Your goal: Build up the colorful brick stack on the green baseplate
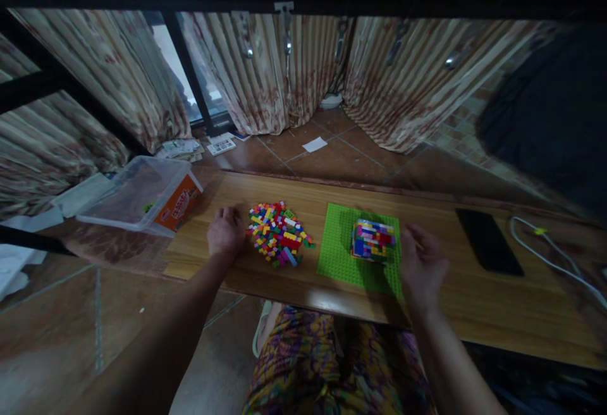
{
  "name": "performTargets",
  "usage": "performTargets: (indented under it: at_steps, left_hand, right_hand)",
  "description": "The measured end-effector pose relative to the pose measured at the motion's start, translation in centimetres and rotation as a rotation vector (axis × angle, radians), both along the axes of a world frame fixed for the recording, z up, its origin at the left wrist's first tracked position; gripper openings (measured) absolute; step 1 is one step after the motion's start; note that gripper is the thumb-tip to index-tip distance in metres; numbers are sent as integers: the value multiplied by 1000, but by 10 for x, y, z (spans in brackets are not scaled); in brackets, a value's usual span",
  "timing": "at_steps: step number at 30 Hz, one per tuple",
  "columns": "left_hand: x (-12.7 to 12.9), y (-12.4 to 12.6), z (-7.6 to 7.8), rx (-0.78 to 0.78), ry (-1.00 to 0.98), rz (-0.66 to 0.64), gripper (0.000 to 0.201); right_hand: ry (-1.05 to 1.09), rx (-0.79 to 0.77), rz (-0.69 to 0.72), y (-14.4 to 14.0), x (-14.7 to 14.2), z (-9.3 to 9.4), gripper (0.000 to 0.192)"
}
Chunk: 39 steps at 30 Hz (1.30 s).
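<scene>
Now, left hand: your left hand (226, 231) rests palm down on the table (474, 314), touching the left edge of the loose bricks (278, 234). It is closed on nothing that you can see.
Right hand: your right hand (422, 266) floats in the lower middle of the frame, just right of the brick block (372, 240). Its fingers are spread and it holds nothing.
Loose bricks: a pile of many small colored bricks lies in the middle of the frame, between your left hand and the green plate (341, 257).
Brick block: a small block, several rows high, stands on the right part of the green plate.
How far: it looks like the build is partly done. Some rows are stacked, but most bricks lie in the pile, so a lot seems left.
Box: a clear plastic box (137, 197) with an orange label sits at the left of the frame.
Phone: a dark phone (489, 241) lies at the right, near a white cable (550, 260).
</scene>
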State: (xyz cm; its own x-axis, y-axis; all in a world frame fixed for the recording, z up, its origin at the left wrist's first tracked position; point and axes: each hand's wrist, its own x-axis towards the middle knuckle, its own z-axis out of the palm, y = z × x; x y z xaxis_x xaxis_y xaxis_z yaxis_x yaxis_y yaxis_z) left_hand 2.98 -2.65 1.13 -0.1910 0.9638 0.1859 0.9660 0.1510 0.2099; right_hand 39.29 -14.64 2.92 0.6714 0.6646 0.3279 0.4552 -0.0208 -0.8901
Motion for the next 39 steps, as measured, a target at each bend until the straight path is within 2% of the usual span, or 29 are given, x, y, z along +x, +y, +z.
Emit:
performTargets:
  at_steps: [2,4,8,11,14,19,27,33,39]
  left_hand:
    - [0,0,0,0,-3,0,27]
    - [0,0,0,-8,-7,3,27]
    - [1,-2,3,-39,-22,6,26]
    - [3,-3,6,-54,-36,7,27]
    - [3,-3,7,-72,-66,15,26]
    - [3,-4,6,-65,-92,3,27]
    - [4,-4,7,-41,-85,3,26]
    - [2,-4,6,-43,-93,-1,27]
    - [3,-4,7,-56,-94,11,27]
  right_hand:
    - [-25,31,-35,-8,-7,9,42]
    - [-54,50,3,-16,-22,17,37]
    - [-142,1,295,-29,-69,20,23]
    - [-197,-107,538,-37,-103,10,20]
    - [-280,-206,655,-39,-126,-5,22]
    - [-446,-241,627,-29,-142,-20,21]
    - [-674,-254,562,-9,-157,-25,15]
    - [-642,-222,527,1,-157,-27,19]
    - [-510,-131,505,1,-155,-28,20]
